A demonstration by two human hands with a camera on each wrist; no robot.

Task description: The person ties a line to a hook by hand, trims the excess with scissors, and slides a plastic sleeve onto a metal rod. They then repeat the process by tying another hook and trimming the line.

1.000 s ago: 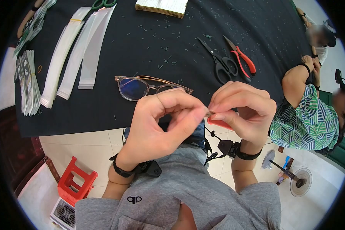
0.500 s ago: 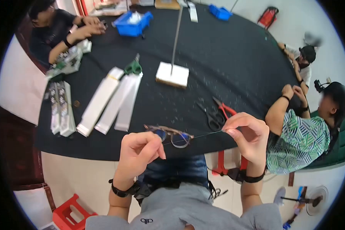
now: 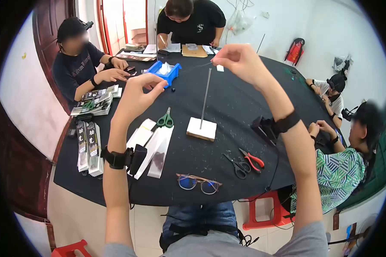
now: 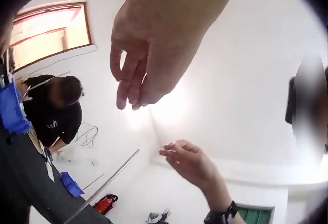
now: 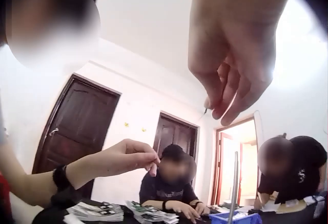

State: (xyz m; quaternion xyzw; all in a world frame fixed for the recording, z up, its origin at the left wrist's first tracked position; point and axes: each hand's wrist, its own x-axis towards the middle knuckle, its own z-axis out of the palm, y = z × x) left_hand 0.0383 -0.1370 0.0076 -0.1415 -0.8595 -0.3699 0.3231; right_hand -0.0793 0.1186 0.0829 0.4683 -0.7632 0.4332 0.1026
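Both hands are raised over the black table. My left hand [image 3: 139,95] pinches one end of a thin dark green thread [image 3: 198,66] between thumb and fingertips. The other end is pinched by my right hand [image 3: 241,64], which is higher and farther right. The thread runs across the gap between them, close to the top of an upright metal rod [image 3: 206,96] in this view. The rod stands in a white block [image 3: 201,128]. In the right wrist view, a short dark thread end [image 5: 205,110] pokes out at the right fingertips.
Glasses [image 3: 198,184], black scissors [image 3: 236,166] and red-handled pliers [image 3: 252,160] lie near the front edge. Green-handled scissors [image 3: 165,119] rest by clear plastic sleeves [image 3: 161,156], with printed packets [image 3: 89,145] farther left. A blue bin [image 3: 169,75] stands behind. Other people sit around the table.
From close together near my lap, both hands have spread apart and risen forward to the rod's top, the thread drawn out between them. The head view has tilted up.
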